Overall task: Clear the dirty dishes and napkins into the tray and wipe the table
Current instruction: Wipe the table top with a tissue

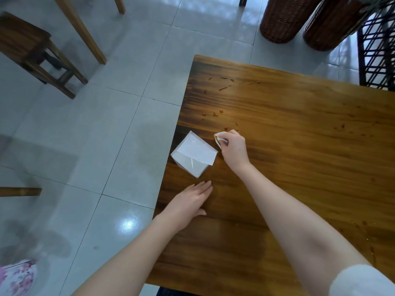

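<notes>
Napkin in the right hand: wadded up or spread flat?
Wadded up. The right hand pinches the napkin into a small bunch against the table; only a crumpled white tip shows.

Napkin box [193,154] sits on table [299,146] at its left edge. From the box: right hand [234,151] just beside at 3 o'clock, pinching napkin wad [218,139] at 2; left hand [190,202] flat on the table near 6; crumbs [223,88] well apart at 1. Stool [32,50] on floor [85,135] at 10 o'clock, off the table.
</notes>
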### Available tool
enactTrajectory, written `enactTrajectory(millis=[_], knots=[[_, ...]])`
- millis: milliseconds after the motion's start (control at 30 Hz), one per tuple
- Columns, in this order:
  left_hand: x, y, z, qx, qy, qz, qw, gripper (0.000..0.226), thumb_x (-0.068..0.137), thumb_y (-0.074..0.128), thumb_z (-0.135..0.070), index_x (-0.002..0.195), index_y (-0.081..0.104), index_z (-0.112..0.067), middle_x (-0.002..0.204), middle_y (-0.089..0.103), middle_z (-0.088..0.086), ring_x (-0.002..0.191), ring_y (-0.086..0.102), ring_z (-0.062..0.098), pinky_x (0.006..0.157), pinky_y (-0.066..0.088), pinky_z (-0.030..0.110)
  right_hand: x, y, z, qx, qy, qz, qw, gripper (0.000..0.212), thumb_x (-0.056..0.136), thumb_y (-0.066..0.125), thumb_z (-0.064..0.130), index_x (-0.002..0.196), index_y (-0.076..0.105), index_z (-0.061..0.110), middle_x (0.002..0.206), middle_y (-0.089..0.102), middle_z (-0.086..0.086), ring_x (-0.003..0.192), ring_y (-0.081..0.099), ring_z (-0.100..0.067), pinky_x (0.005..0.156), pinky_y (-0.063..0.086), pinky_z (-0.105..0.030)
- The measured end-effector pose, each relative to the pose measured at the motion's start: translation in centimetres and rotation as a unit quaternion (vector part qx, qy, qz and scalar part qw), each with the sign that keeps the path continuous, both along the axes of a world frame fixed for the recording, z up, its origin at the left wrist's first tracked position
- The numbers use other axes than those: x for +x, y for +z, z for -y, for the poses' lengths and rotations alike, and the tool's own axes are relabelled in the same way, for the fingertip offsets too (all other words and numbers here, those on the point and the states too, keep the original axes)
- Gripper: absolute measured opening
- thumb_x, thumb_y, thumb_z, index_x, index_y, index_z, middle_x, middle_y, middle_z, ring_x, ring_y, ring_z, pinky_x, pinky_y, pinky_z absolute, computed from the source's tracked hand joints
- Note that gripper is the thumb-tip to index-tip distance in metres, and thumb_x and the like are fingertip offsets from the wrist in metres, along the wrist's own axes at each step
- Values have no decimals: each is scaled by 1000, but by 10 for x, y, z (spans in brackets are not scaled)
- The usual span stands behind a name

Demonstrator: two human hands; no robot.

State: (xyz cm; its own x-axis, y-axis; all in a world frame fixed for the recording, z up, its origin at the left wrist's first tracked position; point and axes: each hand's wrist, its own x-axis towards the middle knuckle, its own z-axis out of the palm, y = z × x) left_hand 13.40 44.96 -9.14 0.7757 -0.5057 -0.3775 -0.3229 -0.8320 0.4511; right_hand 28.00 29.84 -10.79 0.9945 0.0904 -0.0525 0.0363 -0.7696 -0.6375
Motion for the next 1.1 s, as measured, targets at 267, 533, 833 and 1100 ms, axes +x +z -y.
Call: enactTrajectory(millis=[267,533,833,1100], knots=[[23,-7,39,-28,26,9,999,78,94,59,-25,154,11,-16,162,6,-2,148,12,16,116,17,30,45,6,68,-61,-101,-2,993,16,89,59,3,98,72,1,95,64,-13,89,60,-28,77,40,-23],[29,-15,41,-28,65,9,997,83,91,61,-33,155,9,-21,162,5,-5,148,12,15,114,18,30,25,2,20,-40,-23,16,999,17,93,57,5,101,71,2,93,60,-4,81,55,-13,68,39,-11],[29,-17,37,-32,101,12,994,75,95,53,-35,154,9,-23,162,3,-8,148,11,12,113,22,28,75,7,59,-45,-65,0,997,25,90,55,1,110,70,4,104,64,-13,97,60,-27,85,44,-26],[23,-14,26,-4,119,2,993,71,97,49,-35,155,10,-21,162,6,-5,148,14,15,114,24,31,58,4,21,-46,28,13,998,21,93,56,4,107,71,9,92,57,1,82,54,-12,71,42,-16]])
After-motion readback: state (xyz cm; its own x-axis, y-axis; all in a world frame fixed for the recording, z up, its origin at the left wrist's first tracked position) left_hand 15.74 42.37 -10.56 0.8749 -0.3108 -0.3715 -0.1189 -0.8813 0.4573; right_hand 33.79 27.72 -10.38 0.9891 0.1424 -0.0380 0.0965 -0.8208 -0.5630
